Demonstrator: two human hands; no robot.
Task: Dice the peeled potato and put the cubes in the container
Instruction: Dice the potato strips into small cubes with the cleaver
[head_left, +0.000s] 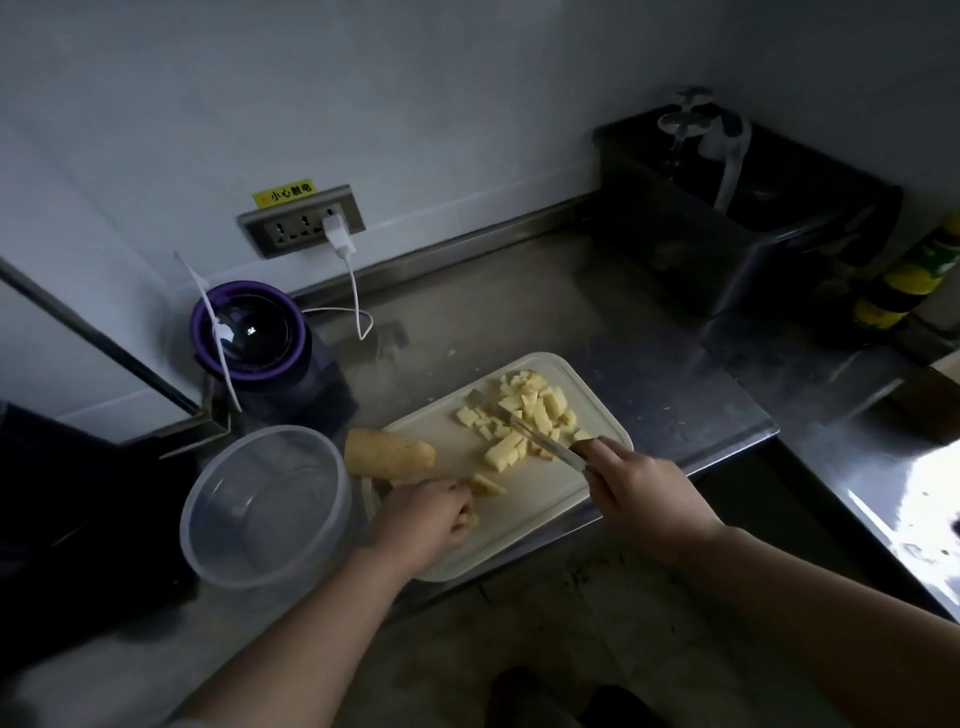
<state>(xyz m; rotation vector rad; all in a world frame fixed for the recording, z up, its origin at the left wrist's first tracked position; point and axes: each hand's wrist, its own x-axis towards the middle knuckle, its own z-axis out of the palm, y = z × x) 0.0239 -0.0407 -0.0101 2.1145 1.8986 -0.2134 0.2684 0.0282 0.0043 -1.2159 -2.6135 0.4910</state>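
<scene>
1. Partly done: a heap of pale yellow potato cubes (524, 415) lies on the cream rectangular plastic cutting board (530, 514). The clear round plastic container (208, 519) beside it on the steel worktop (519, 312) holds none.
2. Still to dice: a large peeled potato chunk (389, 457) at the board's left edge.
3. The right hand (634, 483) grips a knife (519, 426), its blade over the cubes. The left hand (431, 514) curls round a small potato piece (471, 519).

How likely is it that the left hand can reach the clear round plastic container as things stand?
Probably yes. The left hand, fingers curled round pale potato pieces, lies right beside the clear round plastic container; its open top faces up and nothing stands between them.
</scene>
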